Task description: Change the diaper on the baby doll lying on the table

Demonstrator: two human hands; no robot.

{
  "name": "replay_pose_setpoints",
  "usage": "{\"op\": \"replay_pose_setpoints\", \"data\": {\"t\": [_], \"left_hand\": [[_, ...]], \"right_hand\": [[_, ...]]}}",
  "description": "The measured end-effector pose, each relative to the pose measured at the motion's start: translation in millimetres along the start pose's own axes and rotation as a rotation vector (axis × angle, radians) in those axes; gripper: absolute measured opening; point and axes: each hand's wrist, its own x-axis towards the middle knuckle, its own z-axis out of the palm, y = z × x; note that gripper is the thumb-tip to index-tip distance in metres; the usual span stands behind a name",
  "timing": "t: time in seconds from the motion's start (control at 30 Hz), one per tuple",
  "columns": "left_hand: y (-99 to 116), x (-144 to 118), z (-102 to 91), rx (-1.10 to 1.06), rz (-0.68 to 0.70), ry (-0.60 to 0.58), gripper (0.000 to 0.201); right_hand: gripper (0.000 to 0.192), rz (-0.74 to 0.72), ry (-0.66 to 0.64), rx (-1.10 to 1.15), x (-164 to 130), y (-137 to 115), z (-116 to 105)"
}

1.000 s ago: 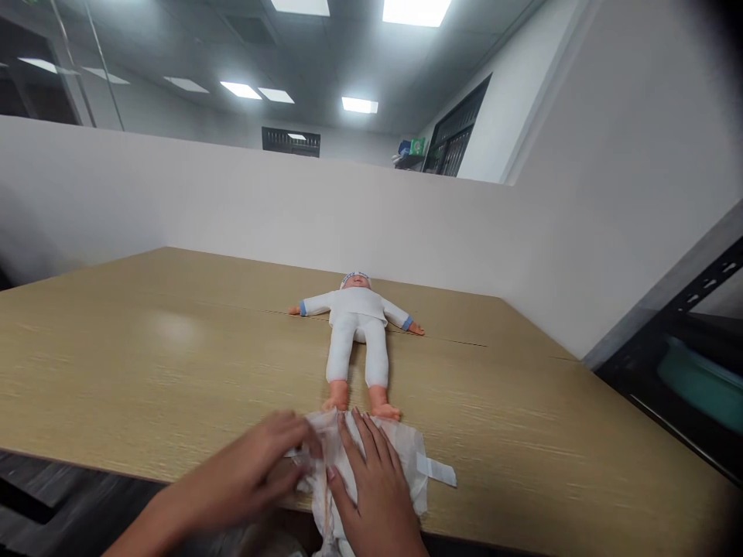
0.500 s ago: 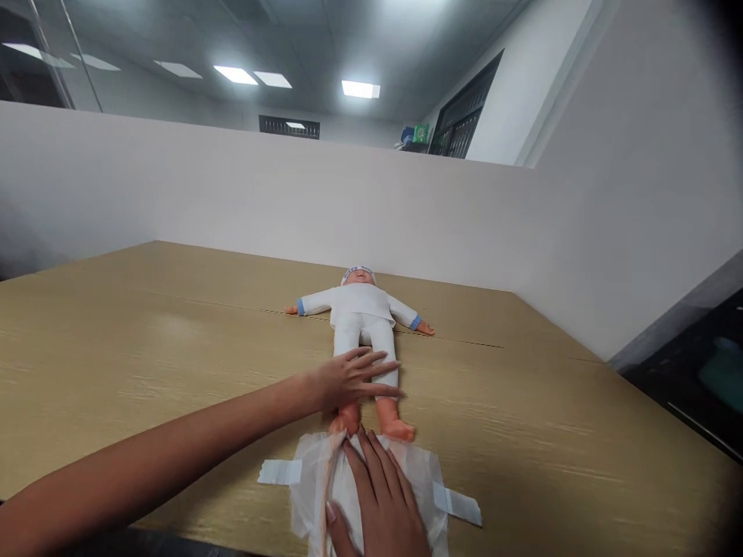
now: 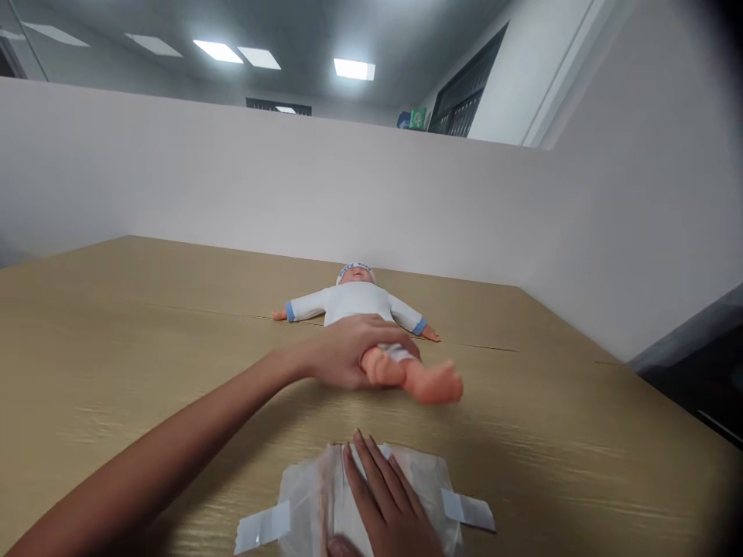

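A baby doll in a white outfit with blue cuffs and a white headband lies on its back, arms spread. My left hand is wrapped round its legs and holds them up, the bare feet sticking out to the right. In front of the doll, an opened diaper lies with its side tapes spread left and right. Flat on the diaper's middle rests my right hand, fingers stretched forward; its thumb is partly cut off by the frame's lower edge.
The wooden-topped table reaches back to a low white wall. Beyond that wall are ceiling lights and a green package. A dark object stands past the table's right edge.
My left hand has closed round the doll's legs and lifted them, turning the feet to the right. The feet are now apart from the diaper. My right hand stays on the diaper.
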Motion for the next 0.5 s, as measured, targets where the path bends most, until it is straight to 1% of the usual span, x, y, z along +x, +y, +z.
{"op": "replay_pose_setpoints", "data": {"t": [0.07, 0.13, 0.2, 0.23, 0.3, 0.4, 0.5], "left_hand": [[0, 6, -18.0, -0.085, -0.069, 0.043, 0.044], [-2, 10, -30.4, -0.126, -0.132, 0.075, 0.043], [-3, 12, -37.6, -0.148, -0.143, 0.1, 0.039], [-4, 13, -39.8, -0.158, -0.133, 0.113, 0.038], [-5, 12, -42.7, -0.176, -0.106, 0.138, 0.036], [-7, 9, -46.2, -0.178, -0.094, 0.174, 0.035], [-9, 8, -49.6, -0.177, -0.091, 0.187, 0.032]], "right_hand": [[0.094, 0.027, -0.071, 0.059, 17, 4, -11], [0.081, 0.112, -0.128, 0.127, 40, 9, -18], [0.07, 0.194, -0.164, 0.188, 66, 18, -18], [0.068, 0.22, -0.164, 0.21, 80, 25, -14], [0.065, 0.239, -0.128, 0.241, 110, 45, -2], [0.055, 0.215, -0.011, 0.269, 154, 79, 20], [0.046, 0.171, 0.071, 0.302, 193, 108, 31]]}}
